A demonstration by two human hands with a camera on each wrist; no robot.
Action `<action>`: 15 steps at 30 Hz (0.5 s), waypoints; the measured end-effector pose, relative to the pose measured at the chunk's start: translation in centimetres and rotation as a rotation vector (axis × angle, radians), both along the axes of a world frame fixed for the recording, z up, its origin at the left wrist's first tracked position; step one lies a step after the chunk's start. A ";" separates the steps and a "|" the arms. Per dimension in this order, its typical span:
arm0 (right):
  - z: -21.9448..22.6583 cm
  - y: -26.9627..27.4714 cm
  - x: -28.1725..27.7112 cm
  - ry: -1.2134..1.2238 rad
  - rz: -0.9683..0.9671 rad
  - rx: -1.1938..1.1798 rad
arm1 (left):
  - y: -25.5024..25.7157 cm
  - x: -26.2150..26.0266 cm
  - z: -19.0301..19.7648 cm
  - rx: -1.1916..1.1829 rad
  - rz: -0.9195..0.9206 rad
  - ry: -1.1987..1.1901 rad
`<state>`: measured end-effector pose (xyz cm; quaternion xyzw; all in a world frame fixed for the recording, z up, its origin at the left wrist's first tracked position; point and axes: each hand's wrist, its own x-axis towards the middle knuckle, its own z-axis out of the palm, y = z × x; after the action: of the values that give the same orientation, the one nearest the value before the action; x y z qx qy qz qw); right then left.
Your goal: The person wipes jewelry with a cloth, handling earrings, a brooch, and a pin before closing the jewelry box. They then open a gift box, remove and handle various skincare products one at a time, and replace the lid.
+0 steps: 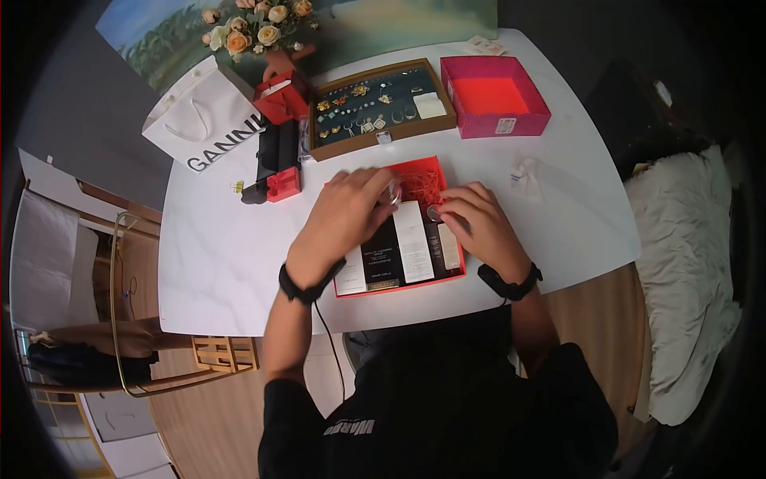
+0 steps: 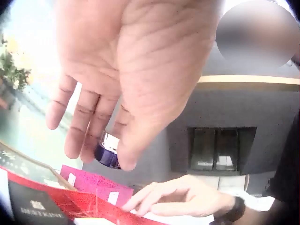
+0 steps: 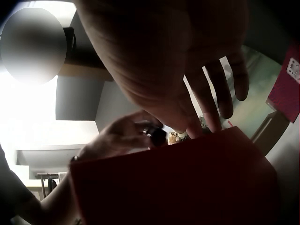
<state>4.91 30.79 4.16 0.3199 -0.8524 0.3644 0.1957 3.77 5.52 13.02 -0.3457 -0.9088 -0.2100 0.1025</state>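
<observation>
From the head camera, both hands are over the shallow red cardboard gift box [image 1: 423, 172] that sits on the white round table [image 1: 215, 263] just in front of the person. The left hand [image 1: 347, 211] covers the box's upper left part, over red shredded paper filling [image 1: 423, 190]; the right hand [image 1: 479, 223] lies at the right side, beside a row of flat black and white cartons [image 1: 403, 247]. What the left hand has is mostly hidden here, only a glint at the fingertips.

The left wrist camera settles it: the left hand [image 2: 126, 70] pinches a small dark blue jar with a silver band [image 2: 108, 152] between thumb and curled fingers, lifted above the box. Below it the right hand [image 2: 183, 199] rests low with fingers stretched out and relaxed, gripping nothing visible.

The right wrist camera looks up from under the box's red wall [image 3: 178, 183]: the right hand [image 3: 187, 61] spread, fingers straight, and past it the left hand [image 3: 124, 136] with the jar [image 3: 154, 135] at its fingertips.

Back in the head view, near the right fingertips, a small round silvery cap-like thing [image 1: 435, 212] lies in the box; what it is I cannot tell. Farther off: a wooden tray of jewellery [image 1: 379, 108], a magenta open box [image 1: 495, 96], a white paper shopping bag [image 1: 203, 120], a bunch of flowers [image 1: 255, 24].
</observation>
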 end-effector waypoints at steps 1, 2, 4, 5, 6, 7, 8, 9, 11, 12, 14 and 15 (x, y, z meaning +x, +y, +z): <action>0.0 0.2 0.5 0.002 -0.036 -0.060 | 0.5 -1.7 -0.8 0.001 -0.003 0.003; -0.1 0.5 1.1 0.007 -0.040 -0.060 | 1.0 -3.6 -1.9 -0.022 -0.039 -0.082; -0.3 1.0 2.3 -0.117 -0.048 -0.138 | 1.3 -5.4 -3.9 -0.049 -0.081 -0.163; -0.4 1.3 3.0 -0.135 -0.057 -0.152 | 1.5 -5.9 -4.5 -0.228 -0.074 -0.154; -0.4 1.6 3.6 -0.129 -0.065 -0.156 | 1.6 -6.5 -5.0 -0.407 -0.067 -0.141; -0.4 1.9 4.1 -0.161 -0.068 -0.160 | 1.8 -6.3 -5.0 -0.508 -0.037 -0.235; -0.5 2.2 4.5 -0.194 -0.073 -0.164 | 1.8 -6.1 -5.3 -0.513 -0.046 -0.229; -0.7 2.6 4.6 -0.205 -0.065 -0.164 | 1.5 -5.9 -5.9 -0.461 -0.070 -0.214; -0.5 3.1 4.2 -0.195 -0.070 -0.175 | 1.2 -5.2 -5.6 -0.423 -0.087 -0.206; -0.3 3.4 3.8 -0.186 -0.068 -0.180 | 1.0 -4.7 -5.4 -0.423 -0.092 -0.205; 0.5 4.1 2.0 -0.174 -0.075 -0.161 | 0.6 -3.1 -4.4 -0.252 0.000 -0.071; 0.5 4.7 0.7 -0.167 -0.082 -0.115 | 0.3 -2.1 -3.6 -0.249 -0.003 -0.066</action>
<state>5.64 35.52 4.61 0.2416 -0.8557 0.4300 0.1567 1.68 5.83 9.46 -0.3499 -0.9302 -0.1068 0.0287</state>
